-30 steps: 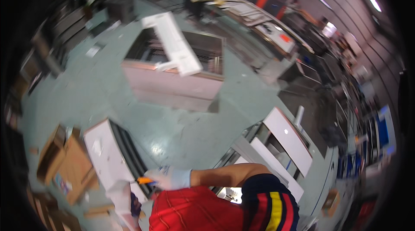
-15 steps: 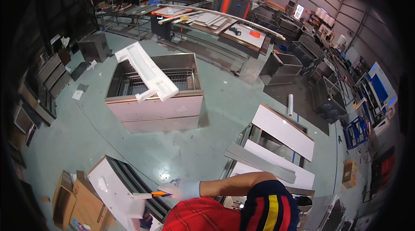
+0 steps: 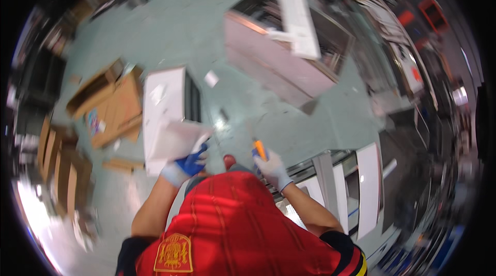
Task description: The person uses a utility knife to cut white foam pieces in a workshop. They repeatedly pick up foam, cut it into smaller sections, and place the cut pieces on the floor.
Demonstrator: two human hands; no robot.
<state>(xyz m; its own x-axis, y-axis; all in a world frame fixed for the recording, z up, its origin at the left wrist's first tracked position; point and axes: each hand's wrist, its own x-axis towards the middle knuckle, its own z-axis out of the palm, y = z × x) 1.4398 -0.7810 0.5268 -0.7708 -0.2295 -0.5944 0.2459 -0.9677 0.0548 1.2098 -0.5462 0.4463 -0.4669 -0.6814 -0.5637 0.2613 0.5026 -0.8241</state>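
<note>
My left hand, in a white glove with blue-coated fingers, is closed on the near edge of a whitish flat sheet. That sheet lies partly over a long white panel with a dark side. Farther right, my right hand, gloved alike, is wrapped round an orange-handled tool. The handle points forward and away from the sheet. Motion blurs the tool's far end, so its kind does not show clearly.
Open cardboard boxes lie left of the panel. A pinkish metal cabinet stands ahead, with a white foam piece across its top. At lower right are several long panels on a frame.
My view has swung left and down, so the cabinet now appears farther right and tilted. Both hands are in plain sight, and the orange-handled tool has come away from the white panel.
</note>
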